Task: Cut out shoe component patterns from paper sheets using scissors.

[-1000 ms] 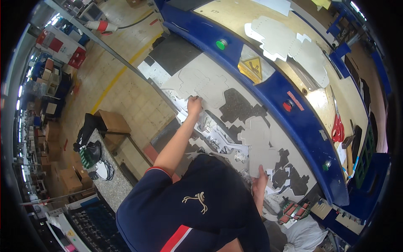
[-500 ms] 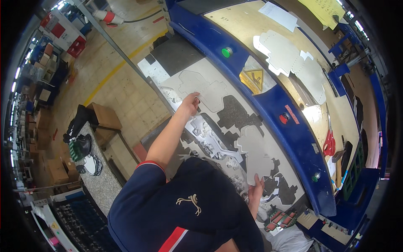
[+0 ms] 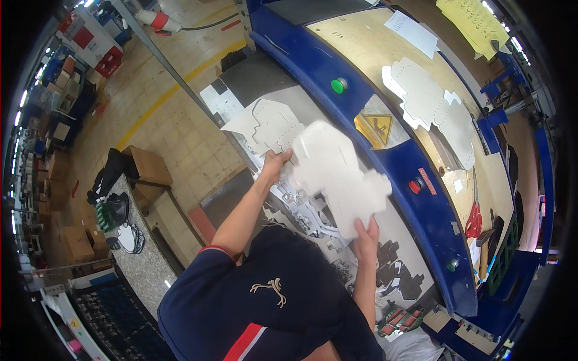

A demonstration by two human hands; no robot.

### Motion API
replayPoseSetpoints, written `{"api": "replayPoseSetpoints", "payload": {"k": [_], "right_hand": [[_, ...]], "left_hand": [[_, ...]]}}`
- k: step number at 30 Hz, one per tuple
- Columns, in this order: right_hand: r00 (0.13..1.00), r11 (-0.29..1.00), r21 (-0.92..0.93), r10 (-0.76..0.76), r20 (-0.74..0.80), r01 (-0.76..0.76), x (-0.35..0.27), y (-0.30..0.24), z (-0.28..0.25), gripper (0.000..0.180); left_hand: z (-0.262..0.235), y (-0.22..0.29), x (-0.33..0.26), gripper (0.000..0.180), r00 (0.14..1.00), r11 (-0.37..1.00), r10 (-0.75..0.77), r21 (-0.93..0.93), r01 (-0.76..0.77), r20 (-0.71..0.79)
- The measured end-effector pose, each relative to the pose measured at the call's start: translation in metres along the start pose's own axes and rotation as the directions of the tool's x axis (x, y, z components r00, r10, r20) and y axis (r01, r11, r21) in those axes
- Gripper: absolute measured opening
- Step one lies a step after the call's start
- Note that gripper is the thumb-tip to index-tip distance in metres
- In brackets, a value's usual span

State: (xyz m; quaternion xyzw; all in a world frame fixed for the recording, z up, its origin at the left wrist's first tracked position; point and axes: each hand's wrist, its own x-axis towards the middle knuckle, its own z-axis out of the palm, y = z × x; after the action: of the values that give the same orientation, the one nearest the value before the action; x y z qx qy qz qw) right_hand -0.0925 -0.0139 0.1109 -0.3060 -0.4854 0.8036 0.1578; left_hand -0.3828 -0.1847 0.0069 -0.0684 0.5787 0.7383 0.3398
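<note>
My right hand [image 3: 366, 239] pinches the lower end of a white cut-out card piece [image 3: 340, 174] with rounded, notched edges. The piece is raised above the work surface and slightly blurred. My left hand [image 3: 275, 166] is closed at the near edge of a second white card blank [image 3: 274, 123], which is lifted and tilted at the far left of the work surface. Where the two pieces meet, the raised one partly hides the other. Under them lie a grey-white board [image 3: 394, 219], metallic scraps [image 3: 301, 207] and dark cut-out shapes [image 3: 400, 274].
A blue machine beam [image 3: 394, 159] with green and red buttons curves along the right. Beyond it, a wooden shelf holds stacked white cut-outs [image 3: 424, 99] and red-handled scissors [image 3: 474, 219]. A speckled counter [image 3: 141, 268] stands at left, beside a cardboard box [image 3: 149, 165].
My right hand has lifted the cut-out piece off the board and carried it away from me, to the left. My left hand has raised the other blank and drawn slightly nearer.
</note>
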Motion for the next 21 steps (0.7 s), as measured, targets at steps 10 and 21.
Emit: {"api": "replayPoseSetpoints", "payload": {"k": [10,21], "right_hand": [[0.969,0.935,-0.269,-0.248,-0.022,0.233,0.118,0.021,0.140,0.031],[0.970,0.908,-0.376,-0.230,-0.077,0.185,0.136,0.024,0.152,0.038]], "left_hand": [[-0.013,0.007,-0.016,0.031,0.969,0.981,0.125,-0.171,-0.089,0.212],[-0.041,0.005,-0.014,0.036,0.993,0.766,-0.056,-0.642,-0.023,-0.103]]}}
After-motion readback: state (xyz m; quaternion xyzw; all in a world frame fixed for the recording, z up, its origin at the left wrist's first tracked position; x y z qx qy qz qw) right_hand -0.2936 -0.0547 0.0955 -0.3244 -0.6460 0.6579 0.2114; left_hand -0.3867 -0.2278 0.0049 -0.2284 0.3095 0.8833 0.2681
